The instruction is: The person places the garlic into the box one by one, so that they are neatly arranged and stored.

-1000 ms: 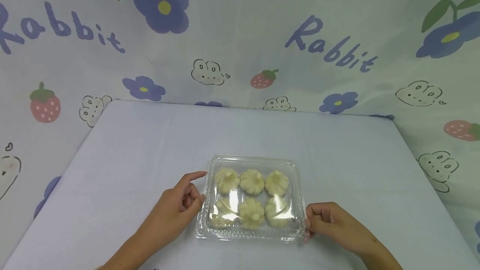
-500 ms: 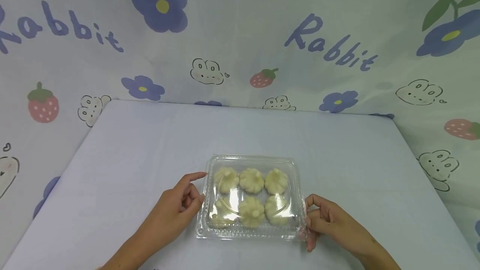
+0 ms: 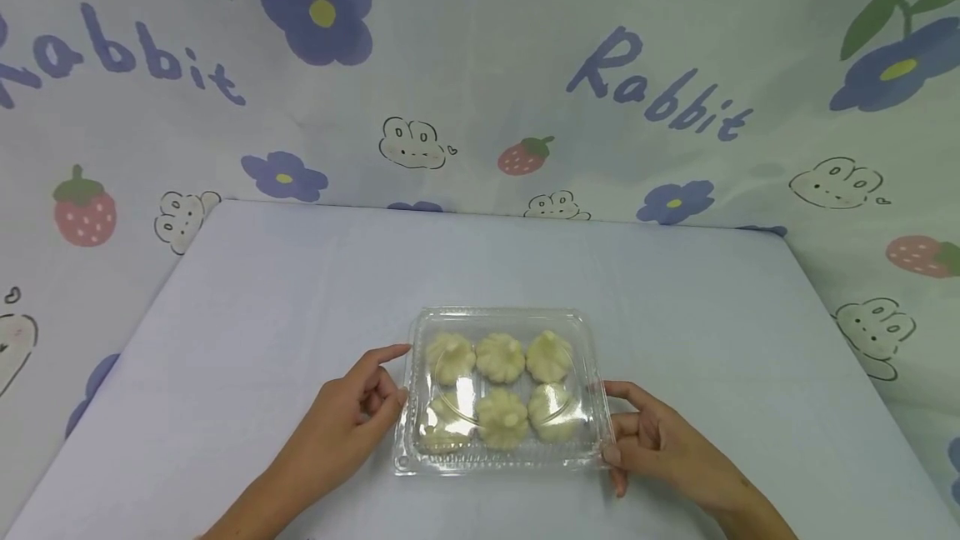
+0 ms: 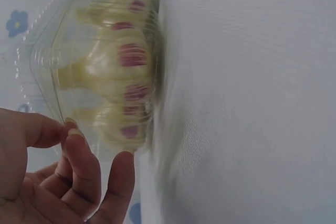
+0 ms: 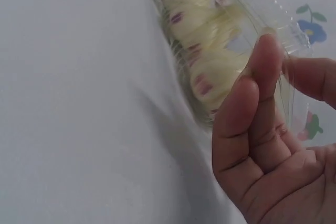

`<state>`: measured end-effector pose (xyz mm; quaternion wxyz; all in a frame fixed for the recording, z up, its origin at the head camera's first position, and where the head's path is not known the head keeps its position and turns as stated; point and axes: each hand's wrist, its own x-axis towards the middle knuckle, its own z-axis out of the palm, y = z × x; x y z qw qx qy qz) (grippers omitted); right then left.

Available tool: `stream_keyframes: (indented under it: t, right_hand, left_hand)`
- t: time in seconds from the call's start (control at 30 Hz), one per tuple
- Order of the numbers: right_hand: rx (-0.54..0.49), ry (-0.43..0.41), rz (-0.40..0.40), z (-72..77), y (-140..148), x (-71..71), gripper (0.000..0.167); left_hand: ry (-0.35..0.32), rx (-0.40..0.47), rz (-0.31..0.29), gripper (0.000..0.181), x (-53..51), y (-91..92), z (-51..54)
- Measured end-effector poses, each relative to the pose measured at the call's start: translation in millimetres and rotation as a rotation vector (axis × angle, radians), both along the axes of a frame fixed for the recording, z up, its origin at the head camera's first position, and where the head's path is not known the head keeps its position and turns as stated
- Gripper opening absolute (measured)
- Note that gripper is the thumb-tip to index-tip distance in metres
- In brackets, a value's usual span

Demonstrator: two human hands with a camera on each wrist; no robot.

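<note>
A clear plastic clamshell box (image 3: 495, 313) lies on the white table, its lid down. Inside it, several pale garlic bulbs (image 3: 502, 419) stand in two rows; purple streaks show low on them in both wrist views. At the box's left side, my left hand (image 3: 348, 411) pinches the rim between thumb and a finger, with the index finger stretched towards the far corner. My right hand (image 3: 663, 452) holds the right rim by the near corner, the thumb on one face and fingers (image 5: 268, 61) on the other. Its index finger reaches along the side.
White cloth covers the table (image 3: 300, 273), with surface around the box on all sides. Behind it hangs a curtain (image 3: 480, 40) printed with rabbits, flowers and strawberries.
My right hand's fingers have spread, the index finger moving farther up the box's right side. The box's near right corner has shifted slightly away from me. My left hand keeps its place.
</note>
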<state>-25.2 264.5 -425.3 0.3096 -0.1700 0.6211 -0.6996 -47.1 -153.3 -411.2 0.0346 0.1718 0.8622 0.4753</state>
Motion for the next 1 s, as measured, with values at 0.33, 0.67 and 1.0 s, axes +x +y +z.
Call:
stream_keyframes:
  t: [0.33, 0.67, 1.0]
  right_hand:
    - [0.09, 0.018, 0.093, 0.9, 0.1, -0.2, 0.022]
    - [0.012, 0.027, 0.183, -3.8, 1.0, -4.0, 0.024]
    - [0.037, 0.053, 0.165, -4.3, 0.7, -3.1, 0.024]
  left_hand:
    - [0.01, -0.008, 0.004, 0.052, -2.2, -0.9, -0.8]
    - [0.005, -0.01, 0.008, 0.051, -2.3, -0.3, -1.1]
    - [0.006, -0.011, 0.007, 0.052, -2.4, -0.5, -1.3]
